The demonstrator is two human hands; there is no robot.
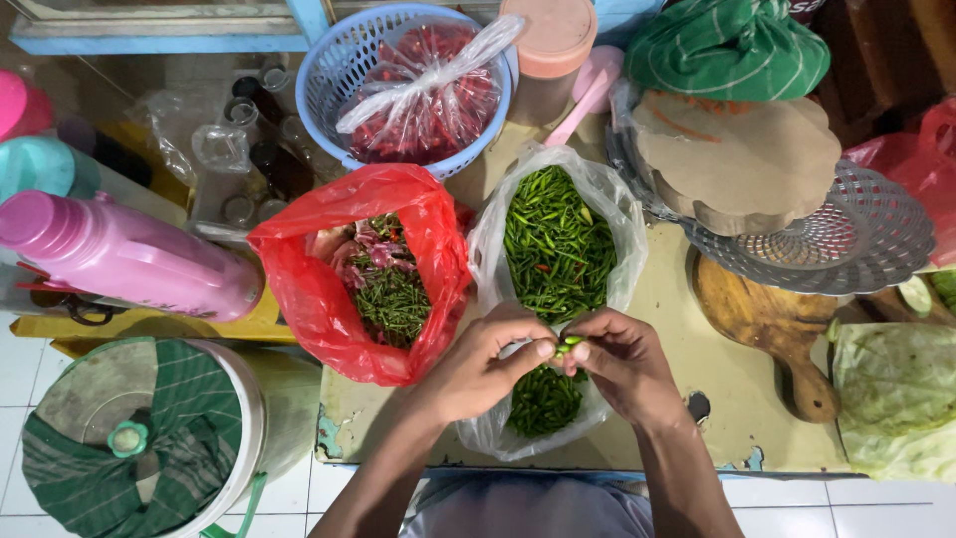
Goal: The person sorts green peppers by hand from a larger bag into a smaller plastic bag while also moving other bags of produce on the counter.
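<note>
Both hands meet over the clear bag of green chillies (558, 239); the left hand (478, 369) and right hand (622, 364) have their fingers pinched shut on one small green chilli (568, 345); the bag lies on a worn, paint-chipped tabletop (687, 299); left of it gapes a red bag (309, 289); behind it a blue basket (334, 70); white floor tiles (876, 508) lie below.

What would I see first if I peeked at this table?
Right in the middle, the left hand and right hand pinch one small green chili over a clear bag of green chilies. Left of it gapes a bright red bag, and behind sits a blue basket of red chilies.
</note>
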